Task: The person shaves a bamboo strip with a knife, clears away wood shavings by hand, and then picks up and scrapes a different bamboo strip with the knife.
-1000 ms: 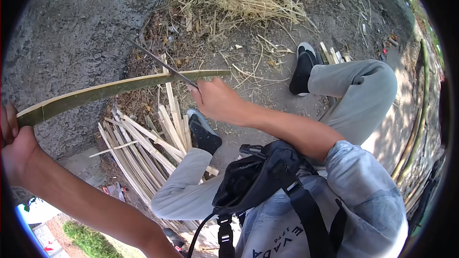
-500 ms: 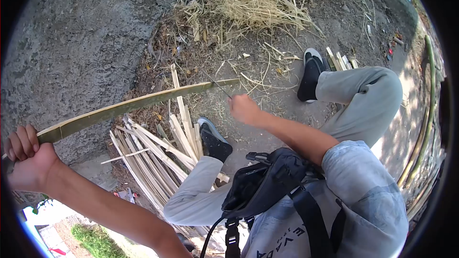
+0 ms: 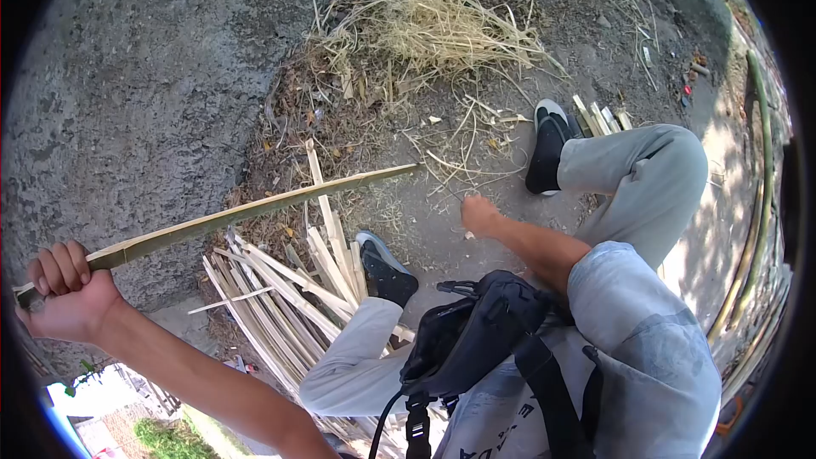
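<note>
A long, slightly curved bamboo strip [image 3: 246, 212] with a green side and a pale edge stretches across the left half of the view. My left hand [image 3: 75, 289] is wrapped round its near end at the far left. Its far end points right, short of my right hand. My right hand [image 3: 483, 217] is closed, low over the ground between the feet, round the handle of a thin blade [image 3: 449, 191]. The blade is hard to make out and stands apart from the strip; the handle is hidden in the fist.
Cut bamboo strips [image 3: 272, 306] lie in a heap beside the left foot. A pile of pale shavings [image 3: 442, 30] sits at the top. More short strips [image 3: 602, 116] lie by the right foot. Long green poles [image 3: 763, 187] run along the right edge. Rough concrete [image 3: 144, 102] spans the left.
My right hand has moved right and slightly down, and the blade has come away from the strip. My left hand has shifted slightly right with the strip.
</note>
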Available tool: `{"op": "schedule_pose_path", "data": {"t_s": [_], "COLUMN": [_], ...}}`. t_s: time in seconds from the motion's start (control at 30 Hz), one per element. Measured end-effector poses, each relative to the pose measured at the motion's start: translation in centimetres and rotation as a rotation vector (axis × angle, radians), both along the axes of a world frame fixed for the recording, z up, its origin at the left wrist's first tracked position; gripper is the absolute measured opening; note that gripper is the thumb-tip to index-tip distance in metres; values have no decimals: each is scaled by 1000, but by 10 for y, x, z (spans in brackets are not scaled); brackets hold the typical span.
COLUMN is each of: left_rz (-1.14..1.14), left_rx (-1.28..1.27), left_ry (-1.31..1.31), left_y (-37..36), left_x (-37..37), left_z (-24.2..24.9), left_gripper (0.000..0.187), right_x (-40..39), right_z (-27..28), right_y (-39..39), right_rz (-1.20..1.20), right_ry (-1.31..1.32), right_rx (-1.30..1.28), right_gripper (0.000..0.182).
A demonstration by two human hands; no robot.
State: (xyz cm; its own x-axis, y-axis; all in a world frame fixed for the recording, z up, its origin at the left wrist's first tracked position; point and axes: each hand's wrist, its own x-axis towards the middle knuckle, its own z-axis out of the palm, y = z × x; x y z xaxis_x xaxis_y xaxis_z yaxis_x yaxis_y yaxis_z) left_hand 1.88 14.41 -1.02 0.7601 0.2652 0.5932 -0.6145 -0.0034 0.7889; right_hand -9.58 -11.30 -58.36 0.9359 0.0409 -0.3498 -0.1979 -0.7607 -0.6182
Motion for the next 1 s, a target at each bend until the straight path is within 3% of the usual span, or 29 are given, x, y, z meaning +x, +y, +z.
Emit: {"op": "schedule_pose_path", "data": {"t_s": [0.1,0.17,0.2,0.27,0.5,0.6,0.83,0.93,1.0], "left_rz": [34,123,60,-58,335,218,31,-267,-506], "left_rx": [10,57,51,40,-1,20,41,36,-10], "left_ry": [-3,17,7,14,-93,-108,-28,-24,16], "left_y": [-20,-34,-32,-26,-75,-58,-39,-23,-19], "left_x": [-5,-4,-5,-9,-67,-94,-102,-103,-105], "left_z": [-4,0,2,1,-5,1,-6,-8,-6], "left_gripper": [38,38,38,39,39,39,39,41,43], "right_x": [23,24,36,43,32,26,-12,-9,-1], "right_z": [3,52,81,134,210,224,169,175,210], "right_y": [6,27,33,38,20,0,-49,-52,-49], "right_rz": [342,68,-74,-45,143,192,277,338,277], "right_ry": [8,34,28,-53,-116,-103,1,74,277], "right_rx": [26,212,302,406,328,142,-110,-80,229], "right_gripper": [30,33,35,39,40,29,20,23,27]}}
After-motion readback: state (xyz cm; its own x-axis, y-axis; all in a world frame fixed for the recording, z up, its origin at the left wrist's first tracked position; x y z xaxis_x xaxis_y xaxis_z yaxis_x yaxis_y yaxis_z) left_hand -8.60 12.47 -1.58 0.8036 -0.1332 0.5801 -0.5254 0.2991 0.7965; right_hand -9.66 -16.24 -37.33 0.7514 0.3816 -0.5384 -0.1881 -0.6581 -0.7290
